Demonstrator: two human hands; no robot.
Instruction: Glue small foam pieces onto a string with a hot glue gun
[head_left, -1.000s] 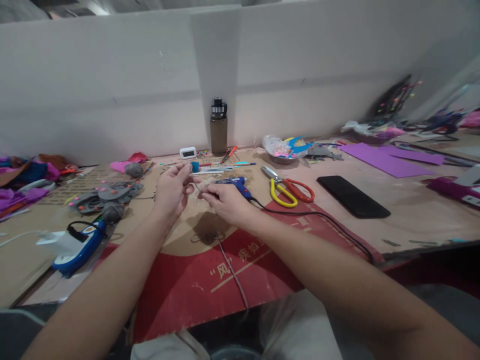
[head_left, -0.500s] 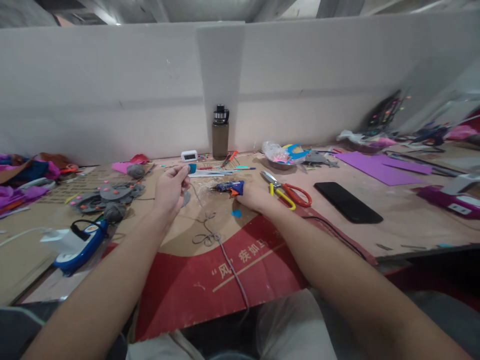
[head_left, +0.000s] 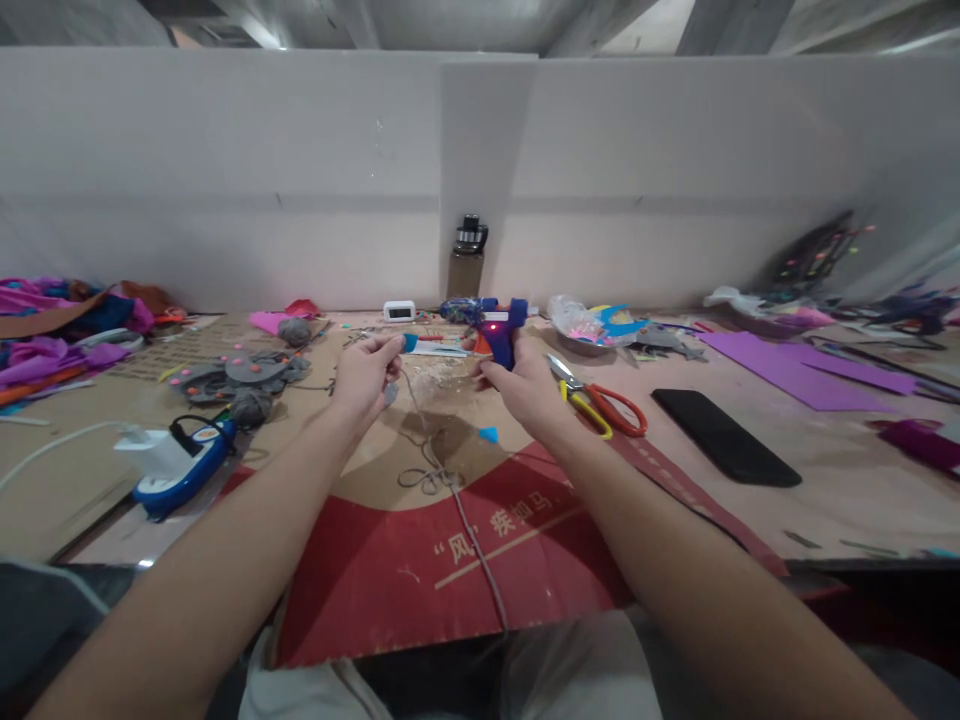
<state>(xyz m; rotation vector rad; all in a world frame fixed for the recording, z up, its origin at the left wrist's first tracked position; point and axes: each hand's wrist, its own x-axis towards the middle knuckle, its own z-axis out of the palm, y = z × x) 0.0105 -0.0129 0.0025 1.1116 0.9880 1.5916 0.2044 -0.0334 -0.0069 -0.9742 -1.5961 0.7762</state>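
Note:
My left hand (head_left: 367,377) pinches a small blue felt piece (head_left: 409,343) between thumb and fingertips. A grey cord (head_left: 469,525) runs from beneath that hand, loops on the cardboard and trails over its front edge. My right hand (head_left: 523,380) is wrapped round the handle of a blue glue gun (head_left: 501,330) with an orange trigger and a lit red light. Its nozzle points left, above the table and beyond the left hand's felt piece. A small blue scrap (head_left: 489,435) lies on the cardboard (head_left: 525,570) between my forearms.
Red-and-yellow-handled scissors (head_left: 600,402) and a black phone (head_left: 726,437) lie to the right. A bottle (head_left: 466,270) and a small white clock (head_left: 399,312) stand at the back. Grey felt pieces (head_left: 240,375) and a blue power strip (head_left: 184,470) sit left; purple sheets (head_left: 795,370) lie far right.
My right hand has lifted the glue gun off the table and raised it; its red light now shows. My left hand still holds the blue piece. The view has shifted slightly left.

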